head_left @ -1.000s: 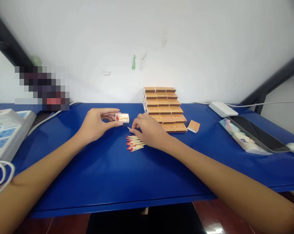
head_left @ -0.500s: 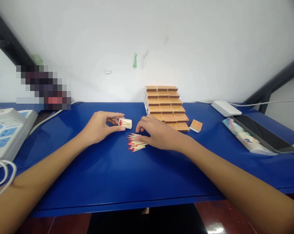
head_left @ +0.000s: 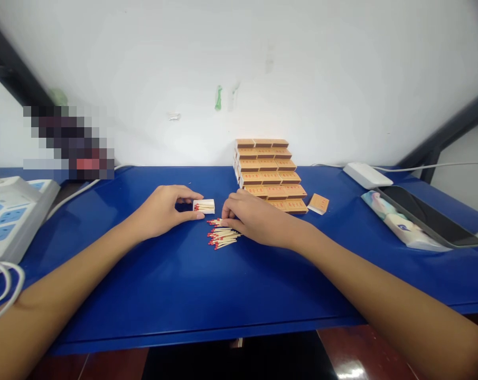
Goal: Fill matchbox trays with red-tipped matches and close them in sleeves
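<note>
My left hand (head_left: 167,212) grips a small white matchbox tray (head_left: 209,202) between thumb and fingers. Red-headed matches (head_left: 204,207) lie inside the tray, their heads toward that hand. To the right, my right hand (head_left: 251,215) has its thumb and fingertips pinched together at the upper edge of a loose pile of matches (head_left: 223,237) on the blue table. The fingers partly hide the match ends there. Beyond the right hand rises a stepped stack of orange matchboxes (head_left: 268,178), and an orange matchbox sleeve (head_left: 318,203) lies just right of it.
A white power strip (head_left: 20,221) with white cables stands at the left. On the right are a white adapter (head_left: 367,176), a dark phone (head_left: 429,216) and a colourful soft-looking pack (head_left: 397,224). The blue table (head_left: 183,290) meets a white wall.
The tray in my left hand has come slightly lower and lies flatter, less tipped toward me. My right hand's fingertips have closed together at the pile's upper edge.
</note>
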`<act>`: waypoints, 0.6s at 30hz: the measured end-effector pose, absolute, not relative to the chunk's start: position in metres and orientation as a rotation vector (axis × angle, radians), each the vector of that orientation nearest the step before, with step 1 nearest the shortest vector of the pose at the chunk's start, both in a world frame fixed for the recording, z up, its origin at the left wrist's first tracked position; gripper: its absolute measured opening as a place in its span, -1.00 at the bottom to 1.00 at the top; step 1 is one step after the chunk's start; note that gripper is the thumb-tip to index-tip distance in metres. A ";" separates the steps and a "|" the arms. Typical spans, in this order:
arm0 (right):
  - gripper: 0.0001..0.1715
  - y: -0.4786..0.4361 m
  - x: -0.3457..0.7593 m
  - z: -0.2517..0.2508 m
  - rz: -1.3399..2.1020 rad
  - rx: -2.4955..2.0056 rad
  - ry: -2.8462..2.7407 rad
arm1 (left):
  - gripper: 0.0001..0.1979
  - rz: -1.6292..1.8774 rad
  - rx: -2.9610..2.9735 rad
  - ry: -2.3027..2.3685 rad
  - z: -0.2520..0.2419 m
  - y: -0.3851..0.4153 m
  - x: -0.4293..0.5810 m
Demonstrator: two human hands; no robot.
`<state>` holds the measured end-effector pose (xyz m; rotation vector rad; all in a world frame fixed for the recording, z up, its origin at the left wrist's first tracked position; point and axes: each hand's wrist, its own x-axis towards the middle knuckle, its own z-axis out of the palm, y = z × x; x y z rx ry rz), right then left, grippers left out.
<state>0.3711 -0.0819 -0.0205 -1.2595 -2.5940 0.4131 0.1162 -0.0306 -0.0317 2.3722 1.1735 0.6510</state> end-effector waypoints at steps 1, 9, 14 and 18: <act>-0.78 -0.082 0.371 -0.020 0.402 -1.264 -2.593 | -0.51 0.646 2.385 1.162 -0.032 -0.030 0.115; -0.77 -0.083 0.371 -0.026 0.224 -1.232 -2.684 | -0.59 0.573 2.492 1.169 -0.027 -0.029 0.114; -0.74 -0.083 0.372 -0.025 0.155 -1.223 -2.725 | -0.59 0.691 2.450 1.196 -0.025 -0.029 0.113; -0.76 -0.083 0.371 -0.023 0.135 -1.249 -2.724 | -0.57 0.640 2.513 1.239 -0.025 -0.026 0.111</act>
